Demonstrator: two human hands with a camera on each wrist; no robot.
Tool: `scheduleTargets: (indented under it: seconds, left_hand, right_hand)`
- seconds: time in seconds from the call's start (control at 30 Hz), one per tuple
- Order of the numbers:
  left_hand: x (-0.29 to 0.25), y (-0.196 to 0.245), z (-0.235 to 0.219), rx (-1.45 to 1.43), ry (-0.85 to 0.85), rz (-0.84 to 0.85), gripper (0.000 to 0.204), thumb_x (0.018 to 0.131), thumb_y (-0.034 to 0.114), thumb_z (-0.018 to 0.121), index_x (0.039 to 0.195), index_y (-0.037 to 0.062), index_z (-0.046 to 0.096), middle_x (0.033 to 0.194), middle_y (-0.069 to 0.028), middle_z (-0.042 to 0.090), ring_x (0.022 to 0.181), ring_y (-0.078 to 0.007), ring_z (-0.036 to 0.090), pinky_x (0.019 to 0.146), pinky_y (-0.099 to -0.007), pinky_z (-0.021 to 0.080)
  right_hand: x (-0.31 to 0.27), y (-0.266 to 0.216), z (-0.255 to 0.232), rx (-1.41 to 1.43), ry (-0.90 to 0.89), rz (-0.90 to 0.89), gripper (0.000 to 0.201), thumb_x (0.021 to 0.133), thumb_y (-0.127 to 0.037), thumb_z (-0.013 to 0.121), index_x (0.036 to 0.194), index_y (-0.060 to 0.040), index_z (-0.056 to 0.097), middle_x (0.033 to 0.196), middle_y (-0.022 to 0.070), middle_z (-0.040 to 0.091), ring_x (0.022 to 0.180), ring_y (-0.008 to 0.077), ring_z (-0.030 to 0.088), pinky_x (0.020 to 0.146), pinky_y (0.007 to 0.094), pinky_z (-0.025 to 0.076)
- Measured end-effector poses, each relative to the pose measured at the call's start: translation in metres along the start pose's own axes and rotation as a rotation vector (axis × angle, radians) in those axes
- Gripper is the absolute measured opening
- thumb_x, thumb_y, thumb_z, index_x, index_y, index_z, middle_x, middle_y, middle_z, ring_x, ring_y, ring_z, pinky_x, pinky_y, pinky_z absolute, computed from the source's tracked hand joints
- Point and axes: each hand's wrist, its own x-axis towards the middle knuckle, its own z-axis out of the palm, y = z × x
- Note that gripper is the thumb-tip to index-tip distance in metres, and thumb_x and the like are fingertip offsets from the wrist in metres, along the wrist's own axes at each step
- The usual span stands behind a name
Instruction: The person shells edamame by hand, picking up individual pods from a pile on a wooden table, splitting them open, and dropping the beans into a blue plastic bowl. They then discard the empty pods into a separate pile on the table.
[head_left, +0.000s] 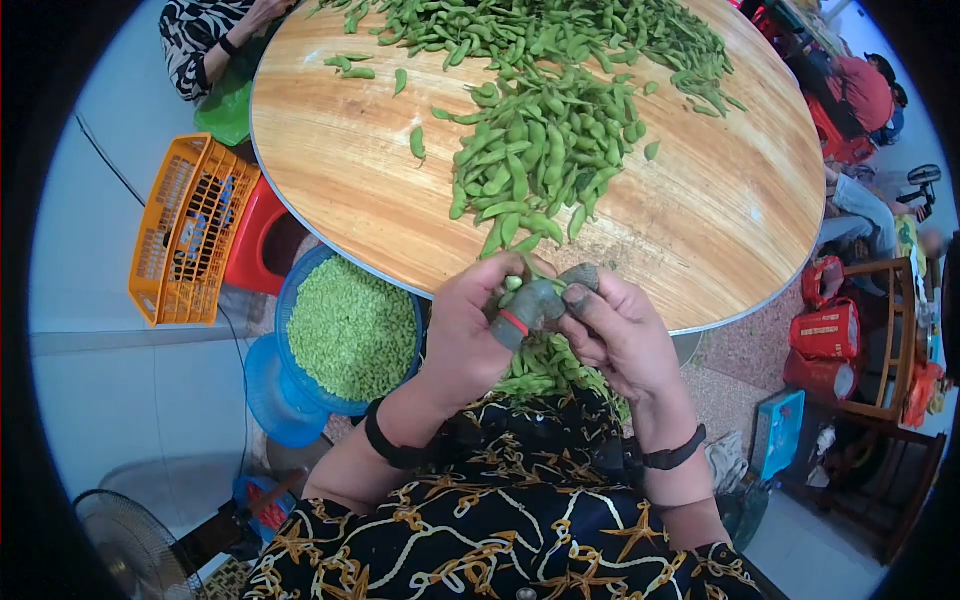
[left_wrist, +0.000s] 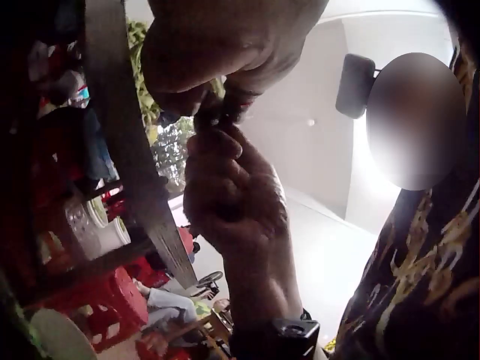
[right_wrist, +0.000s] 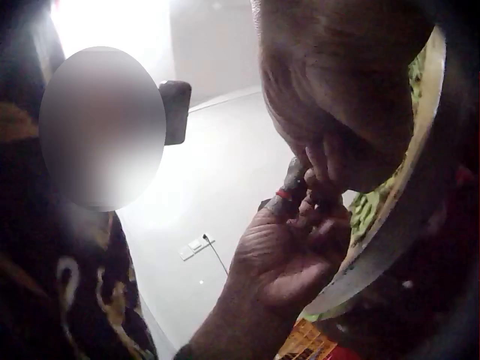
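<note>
- Left hand (head_left: 475, 325) grips a green pod (head_left: 538, 272) between its curled fingers and its thumb, which has a dark covering (head_left: 541, 302) and a red band (head_left: 514, 322).
- Right hand (head_left: 630, 330) has its fingers curled and pinches at the same pod, its thumb close to the left one; a grey covering (head_left: 580, 276) shows on one finger.
- That pod is held just past the near edge of the round wooden worktop (head_left: 350, 180), with a pale green bean (head_left: 513, 283) showing by the left fingers.
- A heap of pods (head_left: 550, 145) lies on the worktop ahead of the hands, with a wider heap (head_left: 500, 30) beyond it.
- More pods (head_left: 550, 368) lie below the hands, at the person's lap.
- Shelled beans (head_left: 350, 325) fill a blue basket (head_left: 282, 325) to the left, beside a blue plastic container (head_left: 270, 400).
- Further left are a red stool (head_left: 252, 240) and an orange crate (head_left: 155, 235).
</note>
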Motion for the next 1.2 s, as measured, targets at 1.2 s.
scheduleTargets:
  seconds: [1.2]
  left_hand:
    - [0.022,0.002,0.011,-0.022,0.014,-0.137,0.011,0.081,0.006,0.061,0.091,0.0016,0.059,0.081,-0.0011,0.058,0.077,-0.0071,0.054,0.068,-0.0228,0.045]
  right_hand:
    - [-0.008,-0.013,-0.018,-0.102,-0.094,-0.008,0.025,0.097,-0.02,0.037,0.083,-0.0041,0.05,0.06,-0.0038,0.042,0.049,0.0045,0.036,0.044,0.0196,0.028]
